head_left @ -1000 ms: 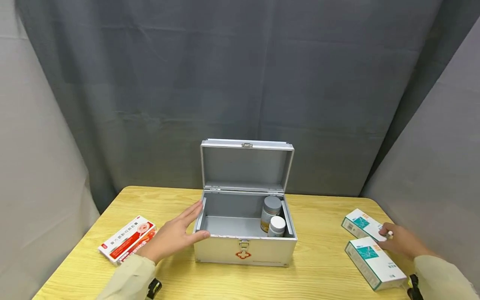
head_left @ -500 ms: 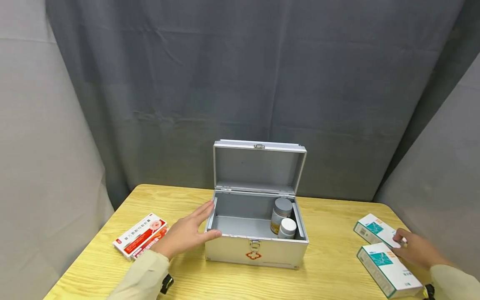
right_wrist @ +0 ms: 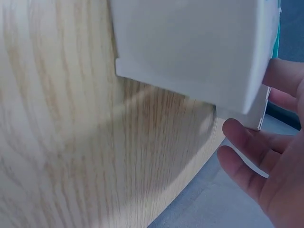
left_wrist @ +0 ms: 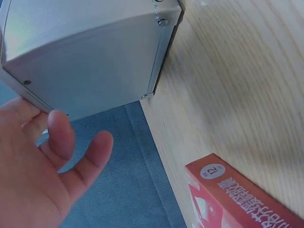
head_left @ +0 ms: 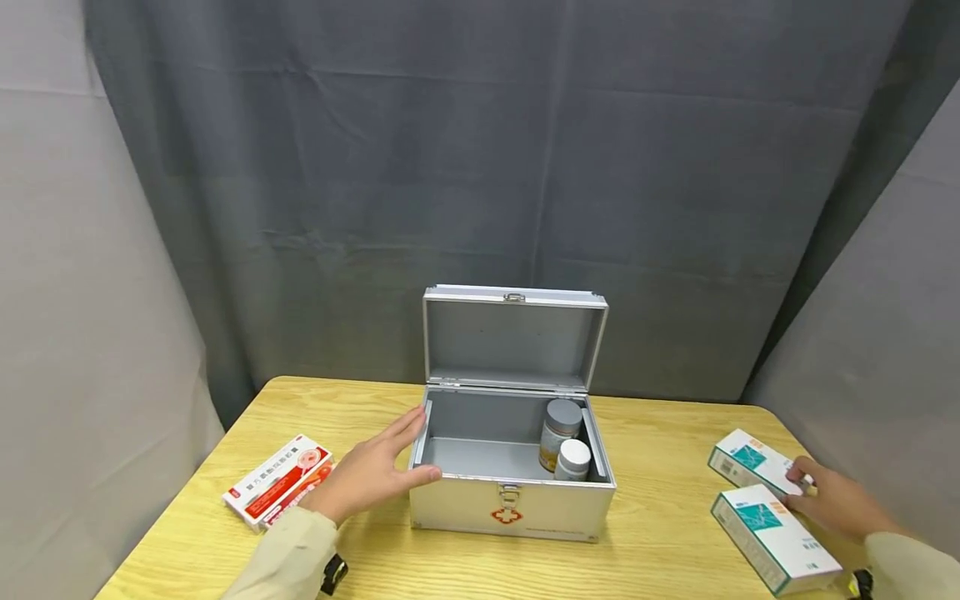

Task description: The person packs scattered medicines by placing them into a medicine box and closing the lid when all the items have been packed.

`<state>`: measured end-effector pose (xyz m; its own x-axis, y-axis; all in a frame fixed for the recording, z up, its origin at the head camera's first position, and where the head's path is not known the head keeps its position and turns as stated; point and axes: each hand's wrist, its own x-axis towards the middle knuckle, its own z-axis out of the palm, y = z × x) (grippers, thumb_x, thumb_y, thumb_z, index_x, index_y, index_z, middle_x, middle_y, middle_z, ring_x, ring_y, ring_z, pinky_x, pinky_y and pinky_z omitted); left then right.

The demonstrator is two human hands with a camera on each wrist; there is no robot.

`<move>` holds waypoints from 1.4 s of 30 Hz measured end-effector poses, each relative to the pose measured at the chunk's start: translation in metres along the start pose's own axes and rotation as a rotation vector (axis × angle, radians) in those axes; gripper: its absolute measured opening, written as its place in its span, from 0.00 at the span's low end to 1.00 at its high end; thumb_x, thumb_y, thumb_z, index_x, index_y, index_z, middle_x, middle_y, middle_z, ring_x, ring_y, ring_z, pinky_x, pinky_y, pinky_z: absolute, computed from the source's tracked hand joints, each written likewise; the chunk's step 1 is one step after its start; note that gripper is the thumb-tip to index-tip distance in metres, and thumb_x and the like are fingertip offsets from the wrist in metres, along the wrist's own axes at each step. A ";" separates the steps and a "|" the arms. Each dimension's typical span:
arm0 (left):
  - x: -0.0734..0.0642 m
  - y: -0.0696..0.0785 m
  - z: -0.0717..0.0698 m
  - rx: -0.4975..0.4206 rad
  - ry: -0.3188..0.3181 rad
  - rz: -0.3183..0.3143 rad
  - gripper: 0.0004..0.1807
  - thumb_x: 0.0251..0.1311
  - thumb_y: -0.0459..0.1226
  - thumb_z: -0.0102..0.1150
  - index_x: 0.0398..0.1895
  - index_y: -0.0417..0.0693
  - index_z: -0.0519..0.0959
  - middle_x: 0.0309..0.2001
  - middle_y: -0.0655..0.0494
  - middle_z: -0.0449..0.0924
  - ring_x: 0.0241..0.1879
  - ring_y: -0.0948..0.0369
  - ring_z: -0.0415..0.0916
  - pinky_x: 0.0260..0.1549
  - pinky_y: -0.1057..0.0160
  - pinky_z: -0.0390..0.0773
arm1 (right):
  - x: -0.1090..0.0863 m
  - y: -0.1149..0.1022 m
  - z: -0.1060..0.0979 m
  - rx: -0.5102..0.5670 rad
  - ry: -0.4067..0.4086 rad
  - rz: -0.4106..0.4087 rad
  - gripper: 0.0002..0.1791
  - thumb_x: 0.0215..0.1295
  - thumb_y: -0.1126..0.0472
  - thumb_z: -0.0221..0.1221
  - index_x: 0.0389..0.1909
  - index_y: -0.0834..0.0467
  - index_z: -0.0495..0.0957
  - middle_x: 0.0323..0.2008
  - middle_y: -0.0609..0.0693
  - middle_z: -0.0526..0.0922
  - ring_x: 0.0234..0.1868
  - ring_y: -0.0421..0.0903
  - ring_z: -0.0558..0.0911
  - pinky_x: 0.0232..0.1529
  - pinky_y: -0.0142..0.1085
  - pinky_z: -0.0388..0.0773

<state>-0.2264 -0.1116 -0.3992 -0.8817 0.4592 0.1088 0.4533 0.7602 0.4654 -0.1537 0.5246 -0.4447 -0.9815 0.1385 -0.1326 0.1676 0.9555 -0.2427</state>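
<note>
Metal case (head_left: 551,518), silver, one, standing upright at the middle of the table (head_left: 660,517); lid (head_left: 513,343) raised and leaning back on its rear hinges; latch (head_left: 510,497) and red cross emblem (head_left: 506,517) on the front wall.

Grey-capped bottle (head_left: 558,433), one, upright inside the case, toward its right end; white-capped bottle (head_left: 573,461), one, smaller, upright just in front of it.

Far carton (head_left: 752,457), white and teal, one, lying flat on the table well to the right of the case; near carton (head_left: 783,533), similar in colours, one, lying flat just in front of it.

Red-and-white carton (head_left: 273,483), one, lying flat on the table to the left of the case, set aslant; its orange-red side and lettering show in the left wrist view.

Left hand (head_left: 367,477), at the left rim of the case; grip wide, thumb apart from the extended fingers, fingertips against the metal, nothing held.

Right hand (head_left: 836,498), at the right end of the far carton; grip narrow, holding that end between thumb and fingers, the contact partly hidden behind a white carton face in the right wrist view.

Sleeves (head_left: 292,554), pale, two, one on each arm.

Curtain (head_left: 390,183), dark grey, hanging behind the table; light grey cloth (head_left: 97,317) at either side
</note>
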 end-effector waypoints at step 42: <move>-0.003 0.000 0.005 -0.019 0.031 0.006 0.48 0.57 0.68 0.56 0.78 0.62 0.55 0.80 0.67 0.50 0.69 0.41 0.68 0.61 0.36 0.72 | -0.007 -0.029 -0.046 0.023 0.315 -0.069 0.33 0.58 0.39 0.66 0.47 0.66 0.79 0.40 0.69 0.83 0.37 0.60 0.80 0.32 0.51 0.74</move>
<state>-0.2234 -0.1109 -0.4039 -0.8827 0.4489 0.1391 0.4565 0.7485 0.4810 -0.1559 0.5080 -0.3927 -0.9705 0.1507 0.1884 0.0980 0.9598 -0.2629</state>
